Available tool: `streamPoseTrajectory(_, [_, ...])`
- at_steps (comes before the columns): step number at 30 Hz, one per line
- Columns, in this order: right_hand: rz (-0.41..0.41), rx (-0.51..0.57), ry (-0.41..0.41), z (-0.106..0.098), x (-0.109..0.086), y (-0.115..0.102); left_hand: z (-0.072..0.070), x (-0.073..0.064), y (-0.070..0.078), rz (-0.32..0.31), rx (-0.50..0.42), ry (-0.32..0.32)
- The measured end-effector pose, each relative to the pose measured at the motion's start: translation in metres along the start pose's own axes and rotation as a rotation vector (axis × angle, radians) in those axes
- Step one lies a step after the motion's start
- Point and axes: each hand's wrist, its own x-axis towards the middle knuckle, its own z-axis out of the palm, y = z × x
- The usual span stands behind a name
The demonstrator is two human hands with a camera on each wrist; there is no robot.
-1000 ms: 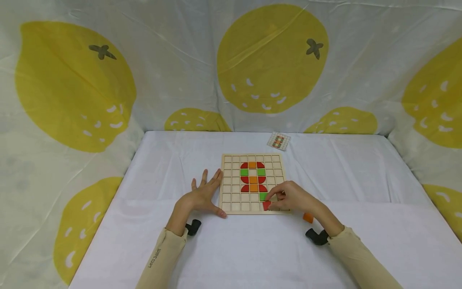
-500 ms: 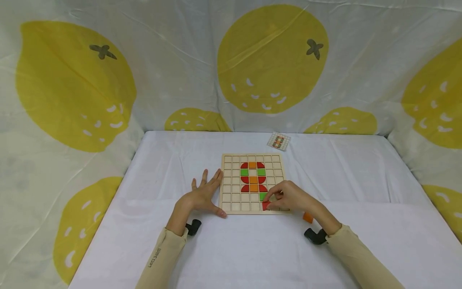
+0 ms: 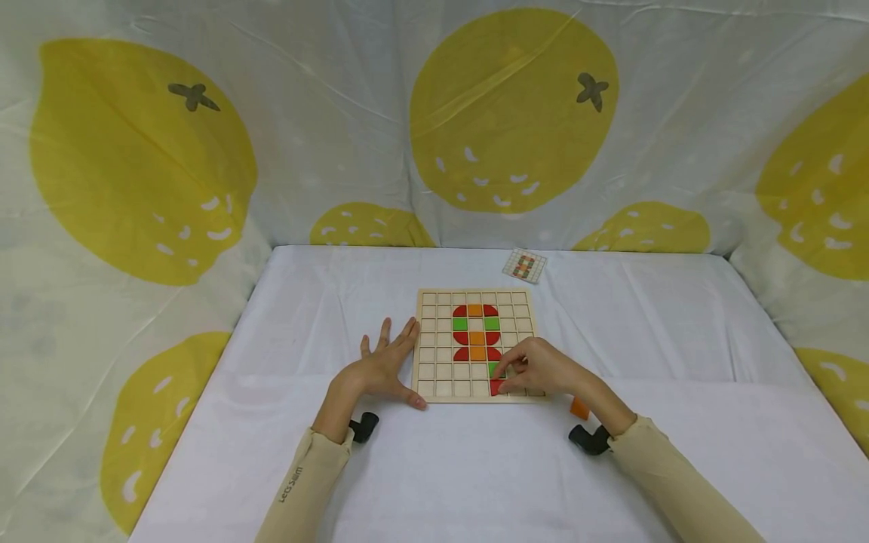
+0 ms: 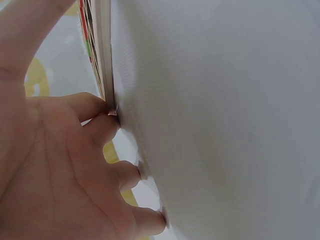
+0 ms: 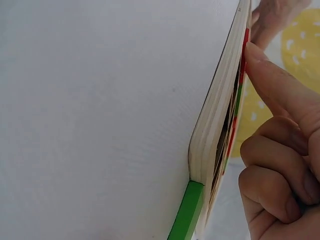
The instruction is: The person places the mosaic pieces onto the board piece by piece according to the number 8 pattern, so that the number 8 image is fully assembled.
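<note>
On the white cloth lies a wooden grid board [image 3: 437,372] with red, orange and green tiles set in its middle columns. My left hand [image 3: 383,369] is spread flat beside it; in the left wrist view, a fingertip meets the board's edge [image 4: 106,60]. At the board's front right, my right hand [image 3: 548,366] pinches a red tile [image 3: 495,388] between thumb and index finger, over a bottom-row cell. Directly behind that tile sits a green tile [image 3: 493,369], partly covered by the index finger. The right hand's other fingers [image 5: 272,187] are curled in.
A pattern card [image 3: 524,265] lies behind the board. An orange piece [image 3: 579,408] rests on the cloth by the right wrist, and a green block [image 5: 186,212] stands near the board's corner. A lemon-print cloth [image 3: 512,109] hangs around the table's back and sides.
The right hand and the red tile have shifted slightly left, into line with the green tile behind. The left hand has stayed in place.
</note>
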Motion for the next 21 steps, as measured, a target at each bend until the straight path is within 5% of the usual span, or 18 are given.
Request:
streamPoseTrajectory(9, [0.063,0.026,0.043,-0.008,-0.010,0.001,0.000,-0.001,0.004,-0.008,0.011,0.005])
streamPoseTrajectory(21, [0.171,-0.014,0.189,-0.033,-0.060,0.022,-0.015,-0.017,0.025,-0.012,-0.025,0.000])
